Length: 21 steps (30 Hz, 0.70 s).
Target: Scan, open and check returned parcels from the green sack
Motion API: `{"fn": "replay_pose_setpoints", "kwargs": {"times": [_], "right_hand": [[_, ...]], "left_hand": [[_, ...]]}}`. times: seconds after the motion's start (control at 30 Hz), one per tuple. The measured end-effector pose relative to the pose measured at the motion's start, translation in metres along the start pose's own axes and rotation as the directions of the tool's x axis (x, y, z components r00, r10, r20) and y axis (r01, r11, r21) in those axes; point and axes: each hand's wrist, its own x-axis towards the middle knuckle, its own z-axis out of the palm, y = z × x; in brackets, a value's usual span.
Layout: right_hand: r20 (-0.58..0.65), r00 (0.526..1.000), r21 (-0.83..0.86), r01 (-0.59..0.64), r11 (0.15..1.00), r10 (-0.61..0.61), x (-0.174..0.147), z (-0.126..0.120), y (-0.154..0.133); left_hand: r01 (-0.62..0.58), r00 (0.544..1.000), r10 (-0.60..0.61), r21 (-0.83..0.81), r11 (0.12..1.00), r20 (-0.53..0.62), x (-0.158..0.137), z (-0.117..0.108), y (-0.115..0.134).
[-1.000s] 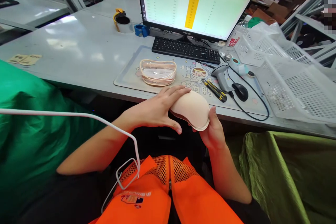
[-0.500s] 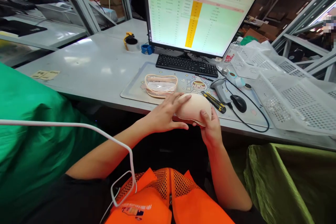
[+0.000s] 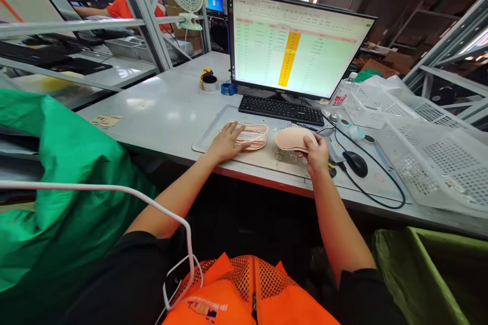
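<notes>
In my right hand point(image 3: 317, 155) is a peach, rounded pad point(image 3: 293, 139) shaped like an eye mask. My thumb lies on its upper face and the fingers go underneath at its right end. The pad is above the desk mat point(image 3: 267, 159). My left hand point(image 3: 227, 143) reaches over the left end of a clear pouch point(image 3: 259, 137) with pale pink edging, its fingers spread and thumb along the front side. That end of the pouch is hidden under the hand. A yellow and black cutter point(image 3: 332, 168) is mostly covered by my right hand.
Behind my hands stand a keyboard point(image 3: 282, 108) and a monitor point(image 3: 297, 45). A scanner, a mouse point(image 3: 355, 163) and a looping cable lie to the right, beside white plastic baskets point(image 3: 434, 157). Tape rolls point(image 3: 209, 82) sit at the back left. A white cable point(image 3: 152, 203) crosses in front.
My left hand has let go of the pad and moved left to the pouch. My right hand has carried the pad forward over the mat. The camera view has tilted up.
</notes>
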Motion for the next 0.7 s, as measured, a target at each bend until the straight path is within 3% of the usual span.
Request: {"fn": "replay_pose_setpoints", "kwargs": {"times": [0.23,0.33,0.5,0.63,0.7], "right_hand": [[0.038,0.999,-0.193,0.041,0.980,-0.034,0.018,0.049,0.005],[0.155,0.988,-0.349,0.057,0.936,-0.002,0.020,0.075,0.014],[0.412,0.910,-0.534,0.271,0.801,-0.033,0.006,0.110,0.037],[0.559,0.822,-0.653,0.517,0.554,-0.108,-0.001,0.106,0.051],[0.599,0.798,-0.649,0.536,0.540,-0.072,0.004,0.096,0.052]], "left_hand": [[-0.014,0.988,0.008,-0.038,0.999,-0.153,-0.007,0.009,0.008],[0.012,0.980,-0.026,-0.070,0.997,-0.200,-0.007,0.012,0.015],[0.013,0.979,-0.037,-0.122,0.992,-0.199,-0.011,0.014,0.031],[-0.020,0.983,-0.011,-0.170,0.985,-0.181,-0.012,0.008,0.030],[-0.052,0.979,0.007,-0.215,0.975,-0.204,-0.009,0.004,0.021]]}}
